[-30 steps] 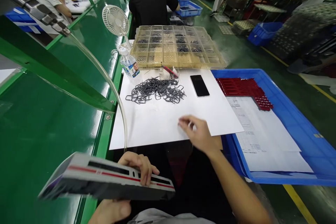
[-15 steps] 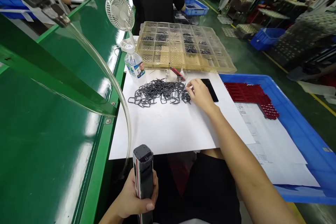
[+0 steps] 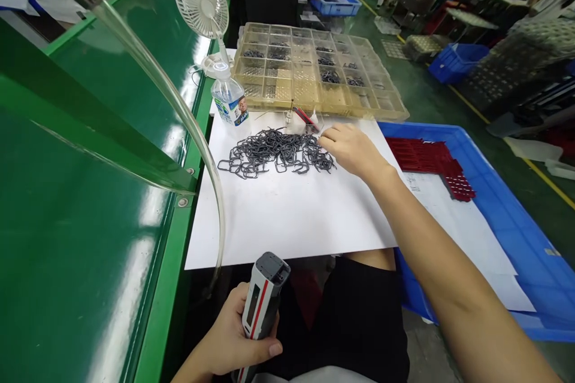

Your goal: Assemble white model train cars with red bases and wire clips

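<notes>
"Where do we find the right hand (image 3: 353, 149)?"

"Over the white sheet (image 3: 287, 221), fingers loosely drawn together, the fingertips (image 3: 324, 140) just at the right end of the pile of dark wire clips (image 3: 274, 152). We can't tell whether they pinch anything."

"And the left hand (image 3: 238, 335)?"

"Closed around a model train carriage (image 3: 265, 296), held upright below the sheet's front edge."

"How much room do we have?"

"Plenty of bare sheet between the pile and that front edge. Behind the pile, less: the compartment tray (image 3: 314, 69) sits just beyond it, and the water bottle (image 3: 229, 102) stands near the left end. To the right, the forearm (image 3: 431, 233) crosses the sheet's edge above the blue crate (image 3: 503, 191)."
</notes>
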The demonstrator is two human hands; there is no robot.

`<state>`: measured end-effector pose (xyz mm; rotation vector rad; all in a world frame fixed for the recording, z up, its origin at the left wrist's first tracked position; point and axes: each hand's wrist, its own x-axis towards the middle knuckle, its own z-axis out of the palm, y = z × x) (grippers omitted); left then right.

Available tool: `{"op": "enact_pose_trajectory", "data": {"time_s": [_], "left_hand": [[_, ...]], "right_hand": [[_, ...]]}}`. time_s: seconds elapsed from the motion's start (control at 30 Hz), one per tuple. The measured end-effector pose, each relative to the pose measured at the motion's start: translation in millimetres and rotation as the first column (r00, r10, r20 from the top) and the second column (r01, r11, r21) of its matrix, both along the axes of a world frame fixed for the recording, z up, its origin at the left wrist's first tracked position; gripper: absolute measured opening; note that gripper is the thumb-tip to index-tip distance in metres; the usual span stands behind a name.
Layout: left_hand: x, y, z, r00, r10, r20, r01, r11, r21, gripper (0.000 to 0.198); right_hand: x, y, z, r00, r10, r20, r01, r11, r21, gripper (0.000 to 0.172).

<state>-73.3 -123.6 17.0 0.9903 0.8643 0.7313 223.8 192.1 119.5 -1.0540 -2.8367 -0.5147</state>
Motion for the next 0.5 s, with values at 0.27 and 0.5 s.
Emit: {"op": "enact_pose_trajectory", "data": {"time_s": [0.27, 0.5], "left_hand": [[3, -4, -2.0, 0.983, 0.062, -0.17, -0.053, 0.997, 0.058, 0.046], [6, -4, -1.1, 0.963, 0.112, -0.245, -0.082, 0.988, 0.127, 0.053]], "right_hand": [[-10, -68, -39.1, 0.958, 0.237, -0.162, -0.283, 0.875, -0.394, 0.037], [3, -116, -69.7, 0.732, -0.223, -0.643, -0.055, 0.922, -0.383, 0.019]]}}
